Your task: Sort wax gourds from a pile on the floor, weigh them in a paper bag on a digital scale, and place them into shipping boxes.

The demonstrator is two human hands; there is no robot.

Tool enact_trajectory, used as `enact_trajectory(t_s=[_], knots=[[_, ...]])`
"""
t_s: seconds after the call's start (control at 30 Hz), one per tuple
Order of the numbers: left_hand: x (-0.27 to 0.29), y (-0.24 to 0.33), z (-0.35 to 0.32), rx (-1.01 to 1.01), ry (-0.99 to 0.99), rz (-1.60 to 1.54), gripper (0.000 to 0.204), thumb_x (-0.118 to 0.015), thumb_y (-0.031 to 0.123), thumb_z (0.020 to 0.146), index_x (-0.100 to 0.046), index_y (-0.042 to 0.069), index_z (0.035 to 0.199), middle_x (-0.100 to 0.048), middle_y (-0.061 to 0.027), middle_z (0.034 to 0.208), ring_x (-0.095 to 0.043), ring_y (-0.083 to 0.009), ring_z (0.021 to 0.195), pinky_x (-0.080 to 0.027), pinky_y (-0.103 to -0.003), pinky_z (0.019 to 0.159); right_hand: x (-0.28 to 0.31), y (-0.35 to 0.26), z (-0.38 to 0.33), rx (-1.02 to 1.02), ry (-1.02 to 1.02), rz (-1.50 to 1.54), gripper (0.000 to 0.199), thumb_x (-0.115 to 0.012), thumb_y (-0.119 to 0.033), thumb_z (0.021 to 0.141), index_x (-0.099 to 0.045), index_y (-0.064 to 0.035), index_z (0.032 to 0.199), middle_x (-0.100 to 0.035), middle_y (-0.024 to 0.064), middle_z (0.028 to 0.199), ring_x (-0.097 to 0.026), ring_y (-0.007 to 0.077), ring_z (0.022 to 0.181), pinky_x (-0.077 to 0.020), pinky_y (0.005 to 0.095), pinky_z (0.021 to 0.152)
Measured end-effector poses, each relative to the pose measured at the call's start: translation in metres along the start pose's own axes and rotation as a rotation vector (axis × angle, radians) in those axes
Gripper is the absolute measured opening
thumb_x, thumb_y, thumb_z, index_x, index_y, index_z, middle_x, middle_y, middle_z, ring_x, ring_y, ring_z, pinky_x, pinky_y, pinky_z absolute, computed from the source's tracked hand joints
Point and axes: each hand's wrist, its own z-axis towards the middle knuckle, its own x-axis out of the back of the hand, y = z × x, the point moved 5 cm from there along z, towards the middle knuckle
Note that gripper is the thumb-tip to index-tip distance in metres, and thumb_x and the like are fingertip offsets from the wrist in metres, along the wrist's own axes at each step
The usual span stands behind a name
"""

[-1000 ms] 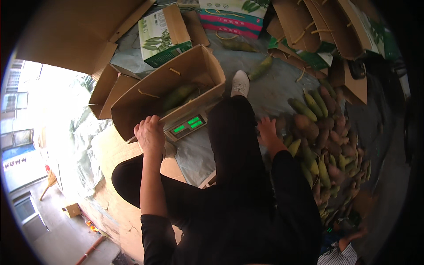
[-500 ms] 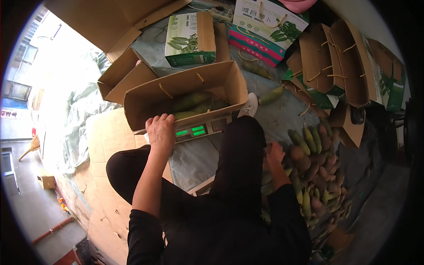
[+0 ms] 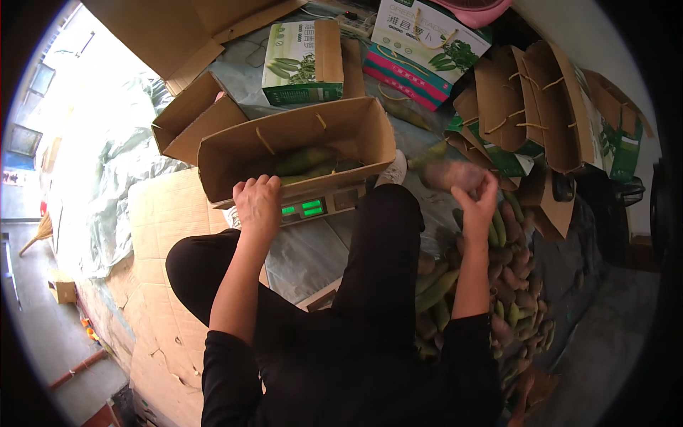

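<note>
Reddish-brown and a bit motion-blurred, a chunky root (image 3: 449, 174) is now up in the right hand (image 3: 478, 201), pinched at one end between thumb and fingers. Half a second ago that hand was down by the heap (image 3: 514, 288) of green and brownish roots, so that's the big change: one piece is off the pile and in the air. It's level with the open cardboard box (image 3: 295, 129) but well to the right of it, not inside.

Left hand (image 3: 257, 206) hasn't really budged, its grip hooked over the box's near rim. A few long green roots (image 3: 306, 162) lie in the box, and a scale display (image 3: 304, 208) glows green just below the near wall; can't tell from here how the box sits on it. As I read it, the right hand's picking part is done, while the held root is still apart from the box.
</note>
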Motion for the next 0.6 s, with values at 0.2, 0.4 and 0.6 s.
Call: enact_trajectory(t_s=[0.2,0.4,0.6], knots=[[0.000,0.001,0.004,0.025,-0.054,-0.001,0.010,-0.064,0.007,0.069,-0.060,0.011,0.078,-0.059,-0.0039,0.079,-0.058,-0.0244,0.084,-0.039,-0.042,0.084,-0.064,-0.106,0.025,0.215,-0.170,0.195,0.063,-0.073,0.002,0.067,-0.040,-0.0012,0.121,-0.050,0.0091,0.113,-0.051,0.0182,0.104,-0.0456,0.0320,0.087],[-0.001,-0.003,0.001,0.038,-0.070,0.024,0.008,-0.063,0.010,0.071,-0.060,0.011,0.079,-0.060,-0.0041,0.079,-0.058,-0.0246,0.083,-0.040,-0.042,0.082,-0.156,-0.099,0.031,0.259,-0.481,0.088,0.058,-0.075,-0.003,0.063,-0.048,-0.0065,0.114,-0.054,0.0071,0.106,-0.054,0.0174,0.098,-0.0478,0.0307,0.080],[-0.001,0.003,0.001,-0.002,-0.010,0.017,0.004,-0.057,0.008,0.074,-0.057,0.011,0.072,-0.057,-0.0025,0.073,-0.057,-0.0226,0.078,-0.040,-0.039,0.080,-0.211,-0.057,0.030,0.426,-0.621,-0.339,0.054,-0.075,-0.011,0.060,-0.052,-0.0092,0.108,-0.058,0.0115,0.103,-0.055,0.0290,0.098,-0.0456,0.0373,0.083]])
